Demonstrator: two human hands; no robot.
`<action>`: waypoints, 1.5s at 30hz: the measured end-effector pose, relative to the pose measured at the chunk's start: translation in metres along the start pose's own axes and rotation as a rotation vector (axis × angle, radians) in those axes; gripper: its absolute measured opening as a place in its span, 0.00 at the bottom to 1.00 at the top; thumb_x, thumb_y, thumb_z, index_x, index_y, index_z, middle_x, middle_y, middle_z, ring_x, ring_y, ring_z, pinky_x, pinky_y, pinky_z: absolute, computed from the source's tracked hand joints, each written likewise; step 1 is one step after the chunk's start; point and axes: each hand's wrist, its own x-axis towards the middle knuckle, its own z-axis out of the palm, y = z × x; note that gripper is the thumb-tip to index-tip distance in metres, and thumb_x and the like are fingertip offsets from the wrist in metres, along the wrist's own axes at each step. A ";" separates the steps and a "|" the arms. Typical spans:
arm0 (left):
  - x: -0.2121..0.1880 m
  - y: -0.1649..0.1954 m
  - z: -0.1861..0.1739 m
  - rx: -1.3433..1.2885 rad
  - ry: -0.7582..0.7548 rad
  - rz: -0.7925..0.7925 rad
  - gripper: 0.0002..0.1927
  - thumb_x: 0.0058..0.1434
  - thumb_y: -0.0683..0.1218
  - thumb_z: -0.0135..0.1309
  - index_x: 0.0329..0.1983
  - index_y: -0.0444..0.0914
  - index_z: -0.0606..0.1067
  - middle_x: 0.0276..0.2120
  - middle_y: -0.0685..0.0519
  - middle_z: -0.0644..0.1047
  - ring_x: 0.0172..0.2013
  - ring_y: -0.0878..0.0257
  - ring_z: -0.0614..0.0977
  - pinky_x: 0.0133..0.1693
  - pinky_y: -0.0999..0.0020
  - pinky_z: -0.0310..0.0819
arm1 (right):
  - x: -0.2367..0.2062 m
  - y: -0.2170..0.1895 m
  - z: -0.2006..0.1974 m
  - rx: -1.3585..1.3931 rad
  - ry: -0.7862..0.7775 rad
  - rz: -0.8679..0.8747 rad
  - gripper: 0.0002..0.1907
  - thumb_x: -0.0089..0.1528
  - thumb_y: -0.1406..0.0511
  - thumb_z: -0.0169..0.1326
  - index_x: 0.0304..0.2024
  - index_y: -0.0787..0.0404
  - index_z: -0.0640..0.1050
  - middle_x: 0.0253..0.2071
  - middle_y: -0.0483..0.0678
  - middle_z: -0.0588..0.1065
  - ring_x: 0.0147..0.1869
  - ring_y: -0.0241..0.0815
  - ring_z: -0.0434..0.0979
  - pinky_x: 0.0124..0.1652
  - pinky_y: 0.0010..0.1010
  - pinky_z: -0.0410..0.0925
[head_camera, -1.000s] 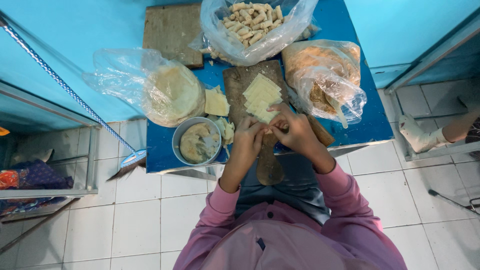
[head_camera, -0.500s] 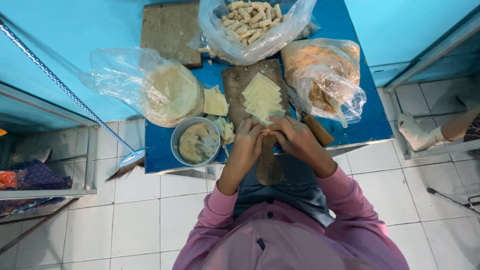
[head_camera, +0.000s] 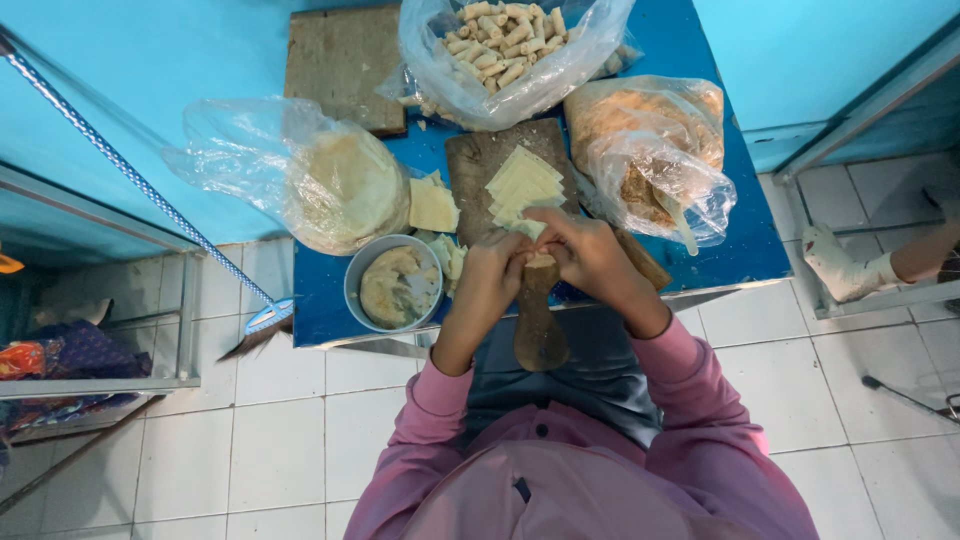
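While both hands meet over the near edge of the blue table (head_camera: 330, 300), a small pale piece of wrapper dough (head_camera: 541, 261) sits pinched between them, right at the fingertips. The left hand (head_camera: 492, 270) and the right hand (head_camera: 585, 250) are about equally close to it, touching it from either side; the fingers of each are curled closed around the piece, though how tightly I cannot tell. The piece is cream-coloured, soft-looking and mostly hidden by the fingers, so its long axis cannot be read. Just beyond the fingers, toward the table's far edge, a stack of pale yellow square wrapper sheets (head_camera: 522, 183) lies on a worn brown wooden cutting board (head_camera: 480, 160), whose handle hangs past the near edge. Left of the left hand, near that edge, stands a round grey metal bowl of beige filling (head_camera: 395, 285). At the far edge a clear plastic bag of finished pale rolls (head_camera: 505, 45) rests.
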 end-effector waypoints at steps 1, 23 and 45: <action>0.001 0.001 0.001 0.024 0.007 -0.006 0.03 0.60 0.36 0.56 0.37 0.33 0.75 0.34 0.41 0.76 0.40 0.41 0.78 0.41 0.49 0.69 | 0.001 -0.001 0.000 -0.036 0.008 -0.008 0.29 0.56 0.80 0.56 0.60 0.59 0.73 0.37 0.51 0.81 0.44 0.52 0.83 0.40 0.40 0.73; 0.000 0.002 0.012 0.221 0.057 0.006 0.07 0.63 0.36 0.52 0.44 0.30 0.73 0.41 0.38 0.74 0.45 0.38 0.75 0.45 0.48 0.68 | -0.005 -0.013 0.007 -0.348 0.155 -0.210 0.23 0.61 0.73 0.60 0.59 0.67 0.76 0.37 0.52 0.72 0.44 0.50 0.72 0.49 0.42 0.65; 0.000 0.013 0.018 0.179 0.220 -0.057 0.27 0.60 0.32 0.51 0.65 0.31 0.66 0.54 0.35 0.68 0.57 0.35 0.70 0.57 0.46 0.64 | -0.004 0.031 0.019 0.123 0.420 0.202 0.26 0.61 0.74 0.62 0.60 0.67 0.70 0.55 0.56 0.79 0.47 0.43 0.82 0.43 0.33 0.74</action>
